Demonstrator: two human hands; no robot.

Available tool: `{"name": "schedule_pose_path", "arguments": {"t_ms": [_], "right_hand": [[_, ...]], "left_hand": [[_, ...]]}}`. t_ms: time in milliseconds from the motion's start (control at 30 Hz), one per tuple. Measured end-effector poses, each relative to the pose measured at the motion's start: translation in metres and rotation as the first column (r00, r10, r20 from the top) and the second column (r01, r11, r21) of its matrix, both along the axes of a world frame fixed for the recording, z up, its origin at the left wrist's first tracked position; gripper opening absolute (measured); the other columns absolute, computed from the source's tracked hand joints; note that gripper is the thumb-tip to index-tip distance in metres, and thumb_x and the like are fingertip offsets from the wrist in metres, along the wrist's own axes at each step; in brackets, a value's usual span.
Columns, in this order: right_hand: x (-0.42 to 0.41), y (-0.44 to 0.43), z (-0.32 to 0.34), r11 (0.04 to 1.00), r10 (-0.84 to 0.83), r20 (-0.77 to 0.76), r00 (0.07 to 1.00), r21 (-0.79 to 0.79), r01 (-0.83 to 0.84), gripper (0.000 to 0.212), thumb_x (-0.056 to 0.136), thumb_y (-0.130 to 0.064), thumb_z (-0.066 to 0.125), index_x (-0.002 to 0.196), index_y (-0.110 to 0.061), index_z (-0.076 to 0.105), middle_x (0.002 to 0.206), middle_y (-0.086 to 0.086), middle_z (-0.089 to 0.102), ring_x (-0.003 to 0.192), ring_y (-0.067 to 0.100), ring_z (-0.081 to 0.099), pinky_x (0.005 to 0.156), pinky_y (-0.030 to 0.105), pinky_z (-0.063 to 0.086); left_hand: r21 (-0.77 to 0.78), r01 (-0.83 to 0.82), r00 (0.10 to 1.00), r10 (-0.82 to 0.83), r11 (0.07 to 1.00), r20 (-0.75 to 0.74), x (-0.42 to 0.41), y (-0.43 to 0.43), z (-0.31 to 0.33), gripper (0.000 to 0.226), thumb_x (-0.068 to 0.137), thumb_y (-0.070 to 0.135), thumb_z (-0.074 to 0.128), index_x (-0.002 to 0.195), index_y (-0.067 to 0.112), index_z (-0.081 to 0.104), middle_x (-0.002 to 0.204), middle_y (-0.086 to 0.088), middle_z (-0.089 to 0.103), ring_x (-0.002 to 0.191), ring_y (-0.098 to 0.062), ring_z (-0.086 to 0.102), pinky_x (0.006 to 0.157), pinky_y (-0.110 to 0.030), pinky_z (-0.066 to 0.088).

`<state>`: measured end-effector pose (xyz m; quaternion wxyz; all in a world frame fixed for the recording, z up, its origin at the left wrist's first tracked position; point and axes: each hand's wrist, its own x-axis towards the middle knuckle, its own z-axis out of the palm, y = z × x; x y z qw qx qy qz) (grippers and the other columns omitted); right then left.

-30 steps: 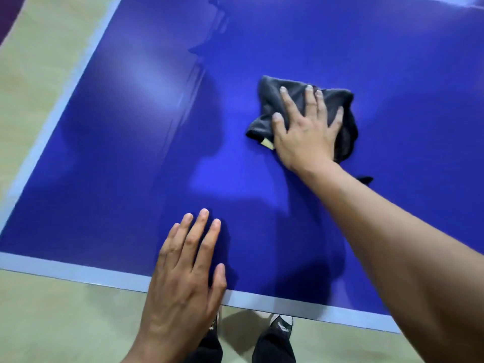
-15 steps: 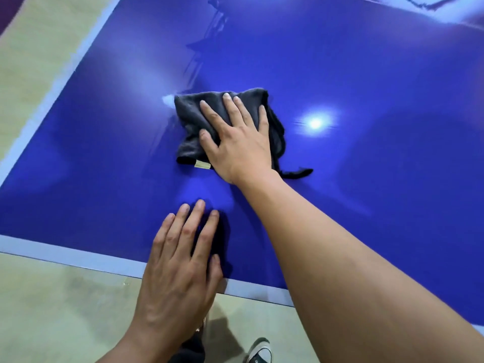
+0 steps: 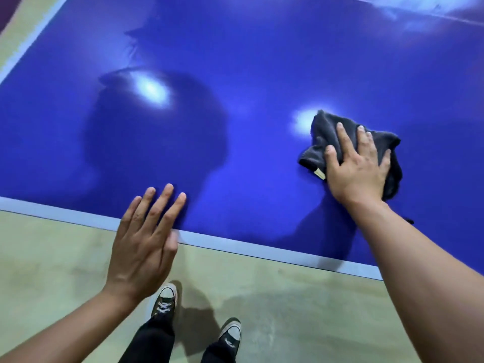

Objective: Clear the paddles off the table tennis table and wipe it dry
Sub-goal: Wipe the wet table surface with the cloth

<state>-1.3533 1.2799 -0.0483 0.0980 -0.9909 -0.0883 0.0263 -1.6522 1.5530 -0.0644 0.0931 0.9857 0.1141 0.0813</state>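
Note:
The blue table tennis table (image 3: 248,74) fills the upper part of the head view, its white edge line running along the near side. A crumpled dark grey cloth (image 3: 324,129) lies on the table at the right. My right hand (image 3: 356,166) presses flat on the cloth with fingers spread and straight. My left hand (image 3: 146,237) rests flat over the near edge of the table, fingers straight and pointing away from me. No paddle shows in this view.
Pale yellowish floor (image 3: 288,310) lies below the table edge, with my two feet in dark sneakers (image 3: 165,301) close to the table. Bright light reflections shine on the table top. A white line crosses the far right corner.
My right hand has slid the cloth from the table's middle to the right. My left hand has shifted back towards the near edge, and the view has dropped to show more floor.

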Motion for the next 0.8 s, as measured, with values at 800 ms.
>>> {"name": "schedule_pose_path", "arguments": {"t_ms": [800], "right_hand": [[-0.076, 0.129, -0.002, 0.998, 0.018, -0.012, 1.0, -0.054, -0.019, 0.067, 0.1, -0.066, 0.018, 0.162, -0.041, 0.011, 0.172, 0.008, 0.002, 0.158, 0.019, -0.005, 0.123, 0.061, -0.007]], "left_hand": [[-0.235, 0.016, 1.0, -0.01, 0.972, 0.029, -0.029, 0.037, 0.005, 0.059, 0.103, 0.037, 0.036, 0.158, 0.014, 0.034, 0.167, -0.007, 0.025, 0.157, -0.023, 0.015, 0.127, -0.045, 0.015]]}}
